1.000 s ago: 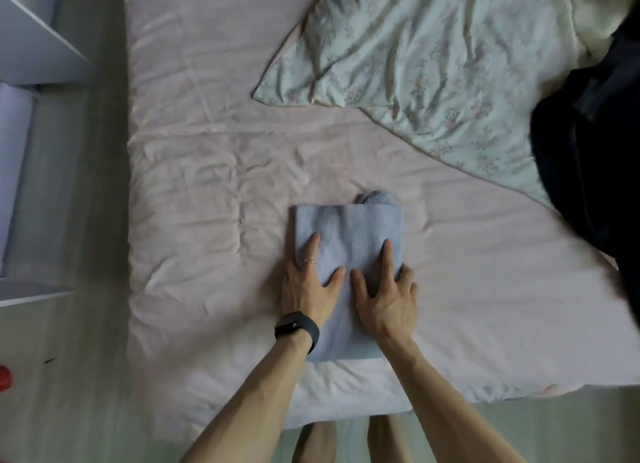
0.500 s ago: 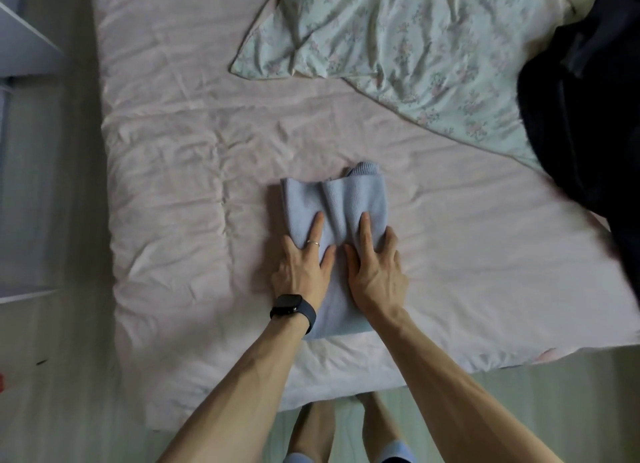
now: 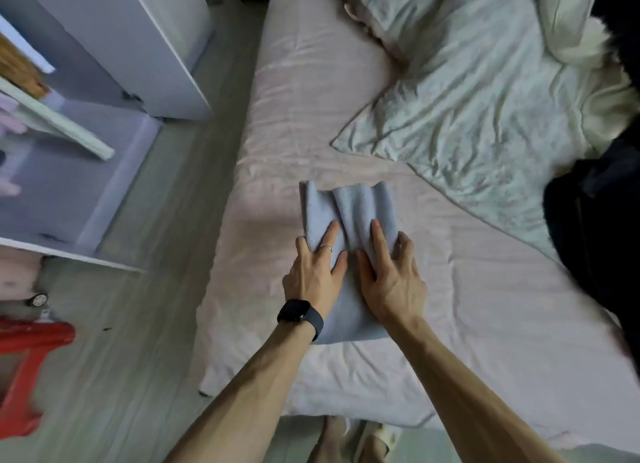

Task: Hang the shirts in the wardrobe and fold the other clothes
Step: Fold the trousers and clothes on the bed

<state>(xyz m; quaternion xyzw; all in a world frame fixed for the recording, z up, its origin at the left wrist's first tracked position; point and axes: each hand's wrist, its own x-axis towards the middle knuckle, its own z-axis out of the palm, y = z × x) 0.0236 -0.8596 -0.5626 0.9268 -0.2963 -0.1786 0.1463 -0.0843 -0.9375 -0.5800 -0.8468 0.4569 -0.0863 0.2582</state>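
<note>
Left hand (image 3: 313,272) and right hand (image 3: 391,282) lie side by side on a folded blue sweater (image 3: 349,202). Their fingers are fairly straight and spread, pressing rather than gripping, and the cloth rucks into ridges between them. The sweater sits on the bed (image 3: 294,123), close to its near edge and apart from the duvet (image 3: 467,98) and the dark clothes (image 3: 588,240). The fold looks all but finished. The next move probably calls for smoothing out those ridges, or sliding both hands under the bundle so it lifts without opening. Its long axis runs straight away from the person, with the rumpled end pointing up the bed.
</note>
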